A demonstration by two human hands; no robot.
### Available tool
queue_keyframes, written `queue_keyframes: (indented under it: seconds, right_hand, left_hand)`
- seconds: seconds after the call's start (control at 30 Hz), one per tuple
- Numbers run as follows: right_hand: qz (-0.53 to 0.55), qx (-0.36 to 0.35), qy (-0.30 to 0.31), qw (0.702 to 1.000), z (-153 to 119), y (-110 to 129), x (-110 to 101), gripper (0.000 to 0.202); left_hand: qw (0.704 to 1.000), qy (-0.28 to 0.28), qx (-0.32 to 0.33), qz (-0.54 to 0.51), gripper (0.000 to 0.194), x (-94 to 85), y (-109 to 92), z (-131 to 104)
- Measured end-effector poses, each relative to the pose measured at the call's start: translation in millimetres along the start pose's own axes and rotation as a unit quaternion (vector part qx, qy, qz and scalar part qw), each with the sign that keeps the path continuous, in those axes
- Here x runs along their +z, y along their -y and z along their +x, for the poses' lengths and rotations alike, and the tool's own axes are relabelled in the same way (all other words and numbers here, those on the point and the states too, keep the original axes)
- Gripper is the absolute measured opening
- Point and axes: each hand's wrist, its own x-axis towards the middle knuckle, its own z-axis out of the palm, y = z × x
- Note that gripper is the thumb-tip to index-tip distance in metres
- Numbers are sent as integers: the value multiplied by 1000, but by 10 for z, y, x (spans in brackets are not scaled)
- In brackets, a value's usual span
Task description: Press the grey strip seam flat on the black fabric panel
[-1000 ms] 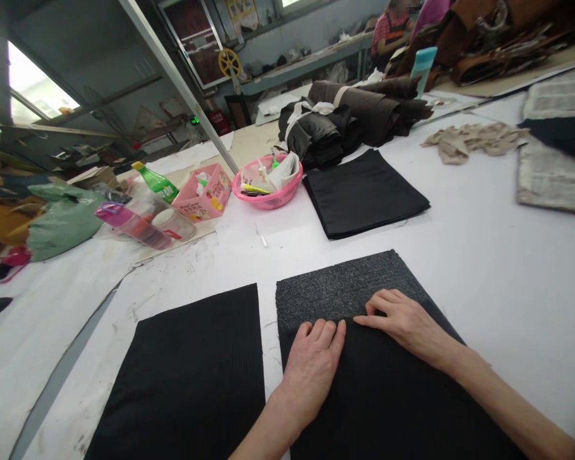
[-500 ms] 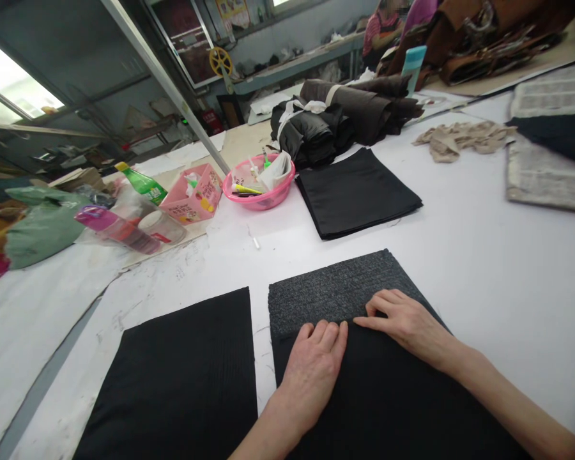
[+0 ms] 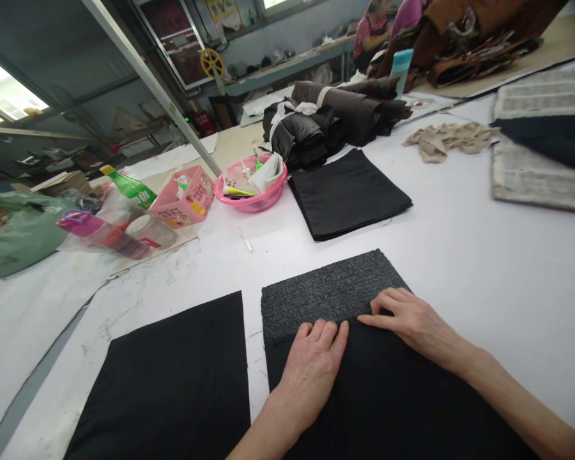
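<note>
A black cloth (image 3: 388, 396) lies over a dark grey textured piece (image 3: 326, 287), which shows as a band beyond the cloth's far edge. My left hand (image 3: 311, 367) presses on that edge with its fingers curled together. To its right, my right hand (image 3: 407, 319) has thumb and fingers closed on the same edge. The fold between the fingertips is too small to make out. Another black cloth (image 3: 172, 377) lies flat to the left, apart from both hands.
Beyond the work are a stack of black cloth (image 3: 349, 195), a pink basin (image 3: 253, 185) with small items, a pink box (image 3: 186, 198) and dark bundles (image 3: 306, 131). A beige rag (image 3: 448, 139) lies at the right. A person (image 3: 371, 35) sits in the background.
The view has shifted slightly, moving most things a little left. My right hand has moved slightly right along the cloth's edge, away from my left hand, which stays on the edge.
</note>
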Motion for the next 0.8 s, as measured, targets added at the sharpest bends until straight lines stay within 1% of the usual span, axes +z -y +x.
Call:
queue_keyframes:
  seconds: [0.27, 0.4, 0.57, 0.7, 0.8]
  right_hand:
    - [-14, 5, -15, 1000, -3, 44, 16, 30]
    - [-4, 6, -16, 1000, -16, 10, 16, 31]
    - [14, 20, -8, 1000, -91, -72, -25, 32]
    - [31, 30, -19, 999, -152, -118, -49, 32]
    - [32, 35, -25, 999, -159, -111, -72, 30]
  left_hand:
    - [1000, 2, 17, 24, 51, -24, -34, 71]
    - [1000, 6, 21, 21, 50, -44, -54, 125]
    - [1000, -2, 31, 0, 48, -12, -61, 165]
    - [999, -3, 37, -9, 49, 7, -53, 179]
    - [999, -3, 39, -16, 51, -2, -46, 189]
